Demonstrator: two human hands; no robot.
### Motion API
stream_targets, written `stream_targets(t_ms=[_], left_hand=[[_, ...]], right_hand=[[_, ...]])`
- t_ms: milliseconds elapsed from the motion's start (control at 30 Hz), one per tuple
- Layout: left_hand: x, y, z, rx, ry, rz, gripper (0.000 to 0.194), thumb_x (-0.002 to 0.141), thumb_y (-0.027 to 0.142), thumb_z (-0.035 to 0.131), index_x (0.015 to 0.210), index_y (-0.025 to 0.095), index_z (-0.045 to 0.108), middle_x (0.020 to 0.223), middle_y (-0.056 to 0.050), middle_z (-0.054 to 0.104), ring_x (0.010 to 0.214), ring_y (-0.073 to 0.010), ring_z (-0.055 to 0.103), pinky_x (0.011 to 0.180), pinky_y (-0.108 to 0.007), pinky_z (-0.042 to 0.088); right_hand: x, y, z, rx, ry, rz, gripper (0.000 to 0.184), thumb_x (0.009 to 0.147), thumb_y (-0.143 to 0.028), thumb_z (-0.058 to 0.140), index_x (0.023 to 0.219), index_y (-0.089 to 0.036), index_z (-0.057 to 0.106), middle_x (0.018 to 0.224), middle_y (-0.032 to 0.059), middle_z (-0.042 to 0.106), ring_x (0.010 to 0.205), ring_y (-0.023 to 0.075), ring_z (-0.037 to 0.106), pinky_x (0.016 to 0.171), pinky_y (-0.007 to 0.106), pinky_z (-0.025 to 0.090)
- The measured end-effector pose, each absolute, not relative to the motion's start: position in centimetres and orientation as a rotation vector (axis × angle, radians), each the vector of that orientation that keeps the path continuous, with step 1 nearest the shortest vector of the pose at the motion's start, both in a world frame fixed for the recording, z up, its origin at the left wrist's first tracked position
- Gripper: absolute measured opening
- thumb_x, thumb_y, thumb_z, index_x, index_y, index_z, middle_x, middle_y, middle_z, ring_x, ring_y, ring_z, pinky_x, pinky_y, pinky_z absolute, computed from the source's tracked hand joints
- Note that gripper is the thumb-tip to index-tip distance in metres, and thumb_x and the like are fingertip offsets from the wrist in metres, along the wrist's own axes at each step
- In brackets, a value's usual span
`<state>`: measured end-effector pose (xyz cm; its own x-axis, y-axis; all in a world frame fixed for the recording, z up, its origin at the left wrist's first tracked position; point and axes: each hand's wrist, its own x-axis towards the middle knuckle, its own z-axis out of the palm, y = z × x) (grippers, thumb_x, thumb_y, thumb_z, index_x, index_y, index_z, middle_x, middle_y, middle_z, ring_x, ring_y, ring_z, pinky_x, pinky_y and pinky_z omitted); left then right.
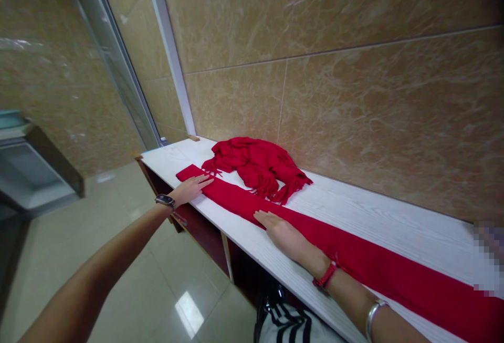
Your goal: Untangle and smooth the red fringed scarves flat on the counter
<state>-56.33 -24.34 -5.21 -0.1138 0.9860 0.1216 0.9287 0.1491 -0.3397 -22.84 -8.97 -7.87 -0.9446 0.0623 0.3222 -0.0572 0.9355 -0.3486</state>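
Observation:
A long red scarf lies stretched flat along a white wood-grain counter. My left hand rests flat on the scarf near its far end, fingers stretched out, with a dark watch on the wrist. Palm down on the scarf's near edge at mid length lies my right hand, fingers extended. That wrist wears a red band and a silver bangle. Behind the strip, a bunched heap of red fringed scarves sits by the wall.
A glossy tan tiled wall runs right behind the counter. Dark red cabinet fronts sit under the counter. Shiny pale floor tiles spread to the left. A metal-framed doorway stands at far left.

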Motion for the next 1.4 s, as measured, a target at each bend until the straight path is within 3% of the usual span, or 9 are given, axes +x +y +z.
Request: stream_targets(t_ms=[167,267,533,867,1067,1200,1267,1400], left_hand=[[-54.6,-24.4,-4.4,-1.970,-1.941,0.249,0.045,0.088,0.007,0.030,0.131,0.015,0.038,0.133,-0.008,0.044,0.125,-0.0144,0.035,0.104,-0.029,0.028],[-54.4,-24.5,-3.8,-1.891,-1.927,0.143,0.049,0.087,0.002,0.023,0.132,0.015,0.035,0.137,-0.010,0.039,0.127,-0.0146,0.032,0.104,-0.031,0.030],[-55.3,-26.7,-6.9,-2.062,-2.112,0.053,0.053,0.082,0.000,0.026,0.131,0.017,0.037,0.137,-0.006,0.039,0.128,-0.0118,0.030,0.104,-0.029,0.030],[-55.7,-26.8,-6.3,-1.963,-2.169,-0.179,0.047,0.084,0.007,0.026,0.129,0.012,0.040,0.134,-0.008,0.043,0.122,-0.0117,0.039,0.103,-0.028,0.031],[-55.7,-27.4,-5.9,-2.126,-2.213,-0.185,0.044,0.086,0.016,0.026,0.124,0.017,0.048,0.131,-0.004,0.047,0.127,-0.0141,0.032,0.105,-0.031,0.027],[-55.6,-27.3,-4.9,-2.133,-2.358,-0.253,0.044,0.084,0.019,0.027,0.118,0.019,0.055,0.127,0.000,0.051,0.124,-0.0144,0.037,0.104,-0.032,0.028],[-55.7,-26.7,-4.9,-1.981,-2.460,-0.301,0.045,0.086,0.022,0.023,0.114,0.019,0.057,0.127,-0.002,0.051,0.123,-0.0166,0.038,0.104,-0.035,0.028],[-57.1,-25.4,-6.1,-1.670,-2.443,-0.123,0.040,0.088,0.033,0.031,0.121,0.024,0.051,0.137,-0.006,0.040,0.130,-0.0284,0.024,0.100,-0.053,0.024]], right_hand=[[-23.0,-8.8,-8.3,-0.063,-2.702,0.510,0.055,0.075,0.005,0.027,0.126,-0.008,0.045,0.127,0.0135,0.050,0.118,0.0165,0.045,0.101,0.035,0.037],[-23.1,-8.5,-8.9,-0.088,-2.653,0.505,0.056,0.075,0.005,0.027,0.127,-0.010,0.044,0.127,0.0126,0.050,0.118,0.0160,0.045,0.101,0.035,0.037],[-22.6,-8.9,-8.1,-0.016,-2.749,0.402,0.053,0.076,0.005,0.031,0.125,-0.008,0.046,0.127,0.0146,0.049,0.119,0.0181,0.044,0.101,0.035,0.037],[-22.7,-8.7,-7.7,-0.073,-2.666,0.496,0.052,0.077,0.003,0.031,0.125,-0.009,0.046,0.125,0.0146,0.051,0.117,0.0178,0.046,0.100,0.037,0.037],[-22.1,-8.9,-7.1,0.046,-2.788,0.419,0.049,0.078,0.003,0.034,0.125,-0.007,0.047,0.127,0.0141,0.049,0.119,0.0175,0.044,0.102,0.033,0.035],[-22.1,-9.0,-6.8,0.030,-2.825,0.360,0.049,0.079,0.003,0.033,0.124,-0.009,0.047,0.128,0.0128,0.049,0.119,0.0173,0.044,0.101,0.034,0.036],[-22.2,-8.9,-6.8,0.043,-2.830,0.338,0.048,0.079,0.001,0.035,0.124,-0.011,0.048,0.127,0.0118,0.050,0.119,0.0169,0.044,0.102,0.035,0.034],[-22.1,-8.6,-6.8,0.040,-2.861,0.263,0.043,0.085,-0.011,0.038,0.127,-0.017,0.045,0.132,0.0070,0.045,0.124,0.0184,0.037,0.105,0.041,0.026]])
